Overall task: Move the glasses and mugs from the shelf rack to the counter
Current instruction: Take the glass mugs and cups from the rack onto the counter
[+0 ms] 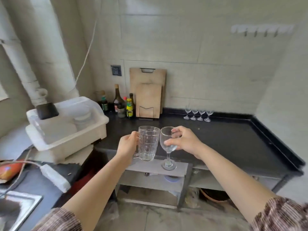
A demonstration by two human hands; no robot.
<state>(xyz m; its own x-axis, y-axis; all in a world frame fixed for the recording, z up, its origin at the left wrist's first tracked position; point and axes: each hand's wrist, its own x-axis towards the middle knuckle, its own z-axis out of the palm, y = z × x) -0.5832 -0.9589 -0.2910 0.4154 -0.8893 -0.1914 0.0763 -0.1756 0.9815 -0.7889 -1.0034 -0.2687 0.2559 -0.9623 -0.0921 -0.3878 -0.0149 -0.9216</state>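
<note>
My left hand (127,145) grips the handle of a clear glass mug (148,143), held upright in the air in front of the black counter (233,139). My right hand (184,140) is wrapped around the bowl of a clear wine glass (167,147), its foot hanging just above a low grey shelf rack (180,168). Mug and wine glass are side by side, almost touching. Several small stemmed glasses (197,115) stand in a row at the back of the counter.
A white plastic dish tub (66,124) with plates sits left of the counter. Sauce bottles (124,104) and two wooden cutting boards (148,97) lean at the back wall. A power strip (55,177) and a steel sink (16,209) lie at the lower left.
</note>
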